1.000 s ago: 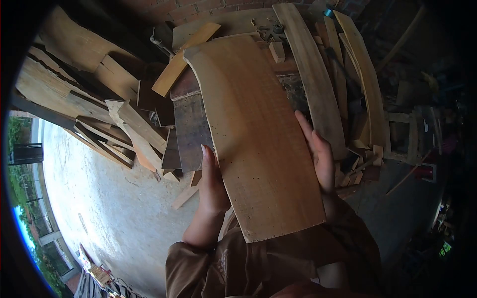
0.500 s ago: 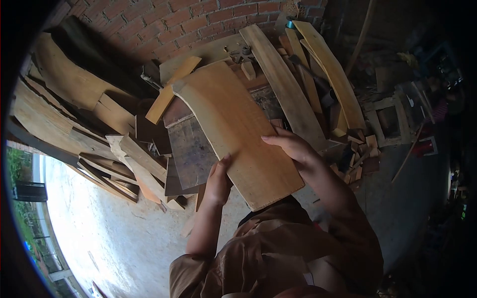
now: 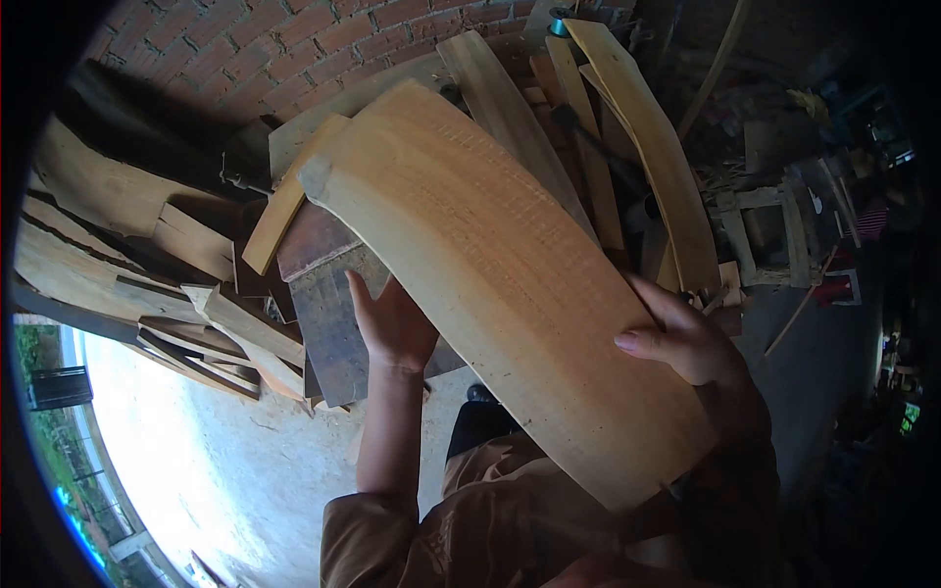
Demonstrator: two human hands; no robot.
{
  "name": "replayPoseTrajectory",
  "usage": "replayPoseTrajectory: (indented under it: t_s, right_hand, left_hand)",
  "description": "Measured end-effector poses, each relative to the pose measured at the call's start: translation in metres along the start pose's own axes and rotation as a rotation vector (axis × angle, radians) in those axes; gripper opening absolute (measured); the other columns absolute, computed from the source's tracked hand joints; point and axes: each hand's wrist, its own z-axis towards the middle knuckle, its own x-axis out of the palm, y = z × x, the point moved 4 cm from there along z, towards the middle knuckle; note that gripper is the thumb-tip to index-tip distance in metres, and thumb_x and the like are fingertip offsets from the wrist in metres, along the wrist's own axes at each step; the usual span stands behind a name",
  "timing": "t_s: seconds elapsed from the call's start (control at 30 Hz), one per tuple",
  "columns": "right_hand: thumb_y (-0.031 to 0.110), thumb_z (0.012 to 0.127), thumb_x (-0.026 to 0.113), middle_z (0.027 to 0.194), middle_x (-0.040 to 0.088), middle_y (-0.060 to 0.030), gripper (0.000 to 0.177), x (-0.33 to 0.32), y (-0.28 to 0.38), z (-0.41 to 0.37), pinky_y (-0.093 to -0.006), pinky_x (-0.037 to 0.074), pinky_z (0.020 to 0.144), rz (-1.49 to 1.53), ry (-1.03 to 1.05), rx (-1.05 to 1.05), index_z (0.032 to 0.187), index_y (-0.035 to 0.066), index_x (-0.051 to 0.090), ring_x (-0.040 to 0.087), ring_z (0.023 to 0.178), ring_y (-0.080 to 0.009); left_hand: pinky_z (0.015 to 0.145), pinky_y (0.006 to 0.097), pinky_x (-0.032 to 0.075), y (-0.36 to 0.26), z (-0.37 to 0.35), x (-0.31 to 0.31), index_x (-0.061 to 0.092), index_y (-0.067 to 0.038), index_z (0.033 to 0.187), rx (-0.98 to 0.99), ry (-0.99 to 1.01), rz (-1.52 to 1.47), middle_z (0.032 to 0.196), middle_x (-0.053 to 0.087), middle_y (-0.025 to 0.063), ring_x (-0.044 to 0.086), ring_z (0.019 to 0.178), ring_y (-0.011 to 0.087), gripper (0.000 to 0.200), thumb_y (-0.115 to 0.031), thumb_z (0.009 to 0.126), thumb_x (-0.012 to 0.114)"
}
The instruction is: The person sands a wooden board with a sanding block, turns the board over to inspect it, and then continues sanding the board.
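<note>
A long, light-brown wooden board [image 3: 510, 294] slants across the middle of the view, above the bench and in front of my body. Rough marks run along its right part, and a pale chipped corner shows at its upper left. My right hand [image 3: 691, 338] grips the right edge, thumb on the upper face and fingers hidden beneath. At the board's left edge is my left hand [image 3: 397, 323], its thumb spread away from the wood. The other left fingers go partly out of sight behind the board, so whether they touch its underside cannot be seen.
Behind the board stands a workbench with a dark plate [image 3: 338, 314] and a narrow wood strip [image 3: 289, 201]. Long planks [image 3: 652, 147] lean at the back right. Stacked curved boards [image 3: 108, 186] fill the left, below a brick wall [image 3: 294, 49]. A wooden frame [image 3: 769, 235] stands right.
The board has come closer and tilted, its lower end swinging right. My left thumb has left the board's edge and spread out. My right hand has moved right with the board.
</note>
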Motion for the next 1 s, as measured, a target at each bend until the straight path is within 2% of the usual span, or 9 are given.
replayPoseTrajectory:
  t_s: [0.1,0.17,0.47,0.53,0.63,0.7,0.73,0.83,1.0]
  right_hand:
    - [0.011,0.079,0.056,0.121,0.048,-0.0152,0.061,-0.008,0.021,-0.010,-0.0312,0.033,0.096,-0.064,-0.029,-0.036,0.131,-0.006,0.029,0.045,0.113,-0.0192]
    - [0.014,0.074,0.057,0.123,0.046,-0.0177,0.069,-0.014,0.028,-0.016,-0.0321,0.029,0.099,0.019,-0.096,-0.029,0.132,-0.007,0.027,0.042,0.118,-0.0215]
    - [0.022,0.068,0.060,0.125,0.043,-0.0219,0.081,-0.025,0.033,-0.016,-0.0340,0.027,0.101,0.068,-0.111,-0.051,0.131,-0.012,0.023,0.039,0.120,-0.0261]
    - [0.022,0.068,0.060,0.125,0.043,-0.0221,0.081,-0.029,0.034,-0.014,-0.0342,0.027,0.101,0.035,-0.092,-0.046,0.131,-0.012,0.023,0.039,0.120,-0.0261]
    - [0.021,0.070,0.059,0.125,0.043,-0.0220,0.078,-0.031,0.037,-0.008,-0.0342,0.027,0.101,-0.001,-0.055,-0.037,0.131,-0.012,0.023,0.040,0.120,-0.0255]
    - [0.019,0.071,0.059,0.125,0.043,-0.0216,0.076,-0.029,0.038,-0.003,-0.0340,0.028,0.101,-0.005,-0.030,-0.032,0.131,-0.011,0.023,0.040,0.120,-0.0250]
    - [0.017,0.073,0.057,0.124,0.044,-0.0203,0.073,-0.027,0.038,0.001,-0.0335,0.029,0.100,-0.010,-0.008,-0.036,0.131,-0.010,0.024,0.041,0.119,-0.0238]
    - [0.014,0.076,0.055,0.122,0.046,-0.0174,0.066,-0.027,0.035,0.014,-0.0324,0.032,0.098,-0.019,0.052,0.001,0.131,-0.007,0.026,0.044,0.115,-0.0215]
    - [0.013,0.079,0.054,0.120,0.048,-0.0145,0.059,-0.023,0.017,0.046,-0.0305,0.035,0.094,0.034,0.174,0.011,0.129,-0.007,0.030,0.047,0.110,-0.0183]
  left_hand:
    - [0.100,0.0460,0.030,-0.001,0.002,0.040,0.021,0.008,0.133,0.121,-0.031,0.016,0.134,0.032,0.0234,0.034,0.124,0.0341,0.082,-0.061,0.087,0.022]
    - [0.102,0.0445,0.028,0.002,0.001,0.054,0.021,0.007,0.133,0.134,-0.027,0.033,0.135,0.031,0.0218,0.033,0.124,0.0330,0.083,-0.061,0.086,0.024]
    - [0.102,0.0418,0.028,0.006,-0.001,0.073,0.023,0.004,0.133,0.185,0.005,0.028,0.134,0.034,0.0192,0.036,0.123,0.0314,0.079,-0.059,0.087,0.027]
    - [0.101,0.0413,0.029,0.006,0.000,0.074,0.023,0.004,0.133,0.194,-0.004,0.044,0.133,0.035,0.0190,0.037,0.122,0.0309,0.078,-0.059,0.087,0.028]
    - [0.097,0.0425,0.035,0.006,0.004,0.076,0.027,0.003,0.132,0.197,0.033,0.010,0.129,0.040,0.0204,0.043,0.117,0.0316,0.067,-0.050,0.090,0.030]
    - [0.095,0.0399,0.038,0.004,0.007,0.075,0.033,0.002,0.127,0.249,-0.119,0.195,0.122,0.047,0.0179,0.047,0.113,0.0287,0.056,-0.040,0.090,0.037]
    - [0.092,0.0384,0.041,0.003,0.005,0.076,0.038,0.002,0.123,0.216,-0.169,0.163,0.117,0.050,0.0170,0.051,0.107,0.0272,0.047,-0.030,0.089,0.043]
    - [0.095,0.0404,0.038,0.000,0.017,0.054,0.034,0.003,0.124,0.172,-0.144,0.238,0.119,0.048,0.0187,0.048,0.111,0.0290,0.046,-0.025,0.089,0.043]
    - [0.088,0.0392,0.045,-0.012,0.035,0.019,0.041,0.006,0.117,0.185,-0.169,0.219,0.111,0.052,0.0201,0.054,0.102,0.0288,0.037,-0.018,0.089,0.043]
